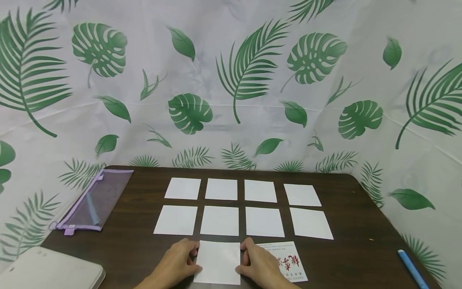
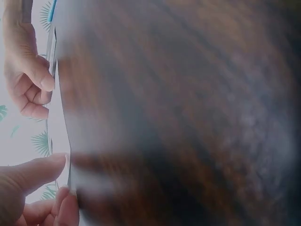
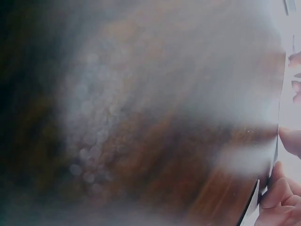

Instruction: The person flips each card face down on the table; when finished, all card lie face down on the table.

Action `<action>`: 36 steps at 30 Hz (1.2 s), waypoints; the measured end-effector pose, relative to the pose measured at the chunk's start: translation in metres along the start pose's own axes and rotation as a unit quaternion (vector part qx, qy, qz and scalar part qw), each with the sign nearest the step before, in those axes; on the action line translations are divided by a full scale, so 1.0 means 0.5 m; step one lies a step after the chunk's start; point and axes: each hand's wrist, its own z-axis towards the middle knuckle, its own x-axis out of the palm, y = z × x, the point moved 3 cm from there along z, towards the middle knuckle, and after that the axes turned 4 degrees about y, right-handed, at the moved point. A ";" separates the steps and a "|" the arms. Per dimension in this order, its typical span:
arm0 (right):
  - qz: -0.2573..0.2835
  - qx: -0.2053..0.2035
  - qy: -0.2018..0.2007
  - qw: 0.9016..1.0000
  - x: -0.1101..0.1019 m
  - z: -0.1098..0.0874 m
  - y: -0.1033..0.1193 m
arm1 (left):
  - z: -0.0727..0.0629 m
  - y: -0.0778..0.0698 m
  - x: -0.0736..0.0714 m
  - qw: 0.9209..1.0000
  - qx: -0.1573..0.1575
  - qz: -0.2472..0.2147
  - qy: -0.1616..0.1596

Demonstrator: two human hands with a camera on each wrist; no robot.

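A blank white card (image 1: 217, 263) is held near the front edge of the dark table. On its left side, my left hand (image 1: 177, 261) pinches the edge between thumb and fingers. My right hand (image 1: 260, 263) pinches the opposite edge. The left wrist view shows the card (image 2: 60, 127) almost edge-on, with the left thumb (image 2: 44, 170) on it. Partly under my right hand lies a white card with red characters (image 1: 290, 263). Beyond the hands, several blank white cards lie in two rows, among them a front-row card (image 1: 219, 220) and a back-row card (image 1: 221, 189).
A purple-edged mesh zip pouch (image 1: 112, 192) lies at the left with a light blue strip inside. At the front left sits a white box-like object (image 1: 54, 269). A blue pen-like stick (image 1: 413, 269) lies at the right edge. A leaf-patterned curtain (image 1: 231, 80) hangs behind the table.
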 end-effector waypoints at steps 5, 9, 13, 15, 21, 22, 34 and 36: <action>-0.026 -0.002 -0.013 1.000 -0.006 -0.004 -0.005 | 0.008 -0.009 0.003 0.999 0.023 0.043 0.005; -0.021 0.000 -0.018 1.000 -0.016 -0.006 -0.009 | 0.012 -0.012 0.004 0.998 0.017 0.053 0.016; 0.024 0.012 -0.038 0.999 -0.051 -0.009 -0.025 | 0.028 -0.029 0.000 0.998 0.016 0.055 -0.001; 0.043 0.024 -0.060 0.997 -0.077 -0.013 -0.045 | 0.043 -0.047 0.005 0.999 0.022 0.033 -0.002; 0.033 0.097 -0.099 0.990 -0.136 -0.039 -0.131 | 0.095 -0.110 0.066 0.995 0.047 -0.052 0.065; 0.025 0.107 -0.095 0.989 -0.141 -0.043 -0.143 | 0.102 -0.119 0.078 0.995 0.049 -0.053 0.073; -0.037 0.132 -0.051 0.989 -0.161 -0.063 -0.195 | 0.155 -0.169 0.155 0.994 0.063 0.033 0.087; -0.040 0.128 -0.049 0.990 -0.162 -0.063 -0.195 | 0.159 -0.173 0.162 0.992 0.069 0.057 0.088</action>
